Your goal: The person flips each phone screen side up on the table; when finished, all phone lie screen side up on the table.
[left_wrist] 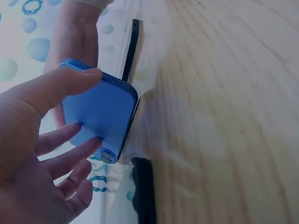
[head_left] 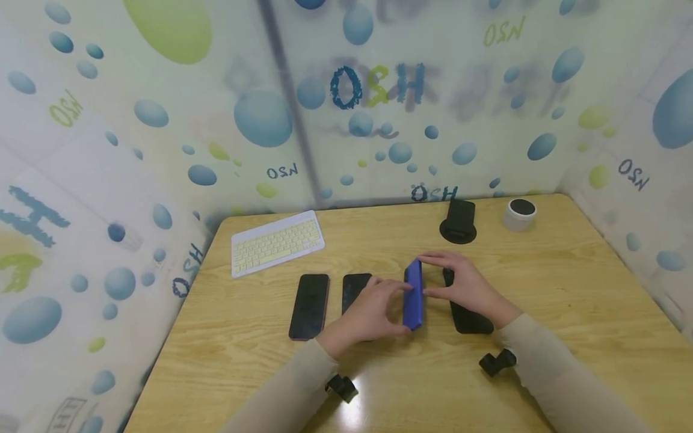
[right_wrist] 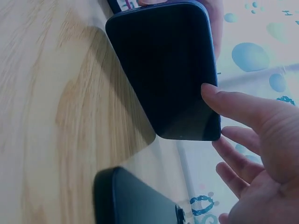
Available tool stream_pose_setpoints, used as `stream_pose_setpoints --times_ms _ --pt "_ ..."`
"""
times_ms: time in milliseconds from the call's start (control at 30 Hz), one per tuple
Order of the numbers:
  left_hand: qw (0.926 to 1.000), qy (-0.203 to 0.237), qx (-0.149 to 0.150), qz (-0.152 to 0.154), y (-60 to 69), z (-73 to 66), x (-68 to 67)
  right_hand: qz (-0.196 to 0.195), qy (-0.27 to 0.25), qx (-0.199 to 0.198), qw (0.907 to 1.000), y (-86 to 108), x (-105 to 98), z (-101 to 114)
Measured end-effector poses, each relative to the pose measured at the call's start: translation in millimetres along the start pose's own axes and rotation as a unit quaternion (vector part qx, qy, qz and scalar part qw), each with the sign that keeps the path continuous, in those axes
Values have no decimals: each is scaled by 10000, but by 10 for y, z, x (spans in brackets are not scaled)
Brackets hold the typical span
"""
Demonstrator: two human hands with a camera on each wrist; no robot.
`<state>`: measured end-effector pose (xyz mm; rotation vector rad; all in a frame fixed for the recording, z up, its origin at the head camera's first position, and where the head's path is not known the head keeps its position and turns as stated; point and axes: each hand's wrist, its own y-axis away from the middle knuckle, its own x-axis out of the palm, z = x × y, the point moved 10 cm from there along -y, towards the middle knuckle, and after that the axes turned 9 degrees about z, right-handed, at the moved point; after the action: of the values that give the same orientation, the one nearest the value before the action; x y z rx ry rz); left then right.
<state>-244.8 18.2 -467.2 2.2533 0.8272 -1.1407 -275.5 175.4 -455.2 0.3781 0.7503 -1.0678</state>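
Note:
A blue phone [head_left: 413, 296] stands on its long edge on the wooden table, between both hands. My left hand [head_left: 373, 313] holds it, thumb on the near short end and fingertips on the blue back, as the left wrist view shows of the phone [left_wrist: 100, 109]. My right hand [head_left: 465, 285] touches its other side; in the right wrist view the thumb [right_wrist: 212, 91] lies on the dark screen [right_wrist: 163, 70] and fingertips are at the far end. A dark phone [head_left: 355, 285] lies partly under my left hand, another [head_left: 470, 316] beside my right wrist.
Another dark phone [head_left: 309, 307] lies to the left. Behind it is a white keyboard [head_left: 278, 242]. At the back right stand a black stand [head_left: 459, 222] and a white cylinder with a dark top [head_left: 519, 215]. Patterned walls border the table [head_left: 563, 258].

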Motion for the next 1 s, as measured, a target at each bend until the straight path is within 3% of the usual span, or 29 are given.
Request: stream_pose_setpoints --times_ms 367,567,1000 --pt "9974 659 233 -191 102 6 -144 -74 33 -341 9994 -77 26 177" --pt "9978 509 364 -214 131 17 -210 -25 41 -271 9996 -126 68 215" --pt "9985 417 346 -116 224 121 -306 14 2 -362 9993 -214 184 251"
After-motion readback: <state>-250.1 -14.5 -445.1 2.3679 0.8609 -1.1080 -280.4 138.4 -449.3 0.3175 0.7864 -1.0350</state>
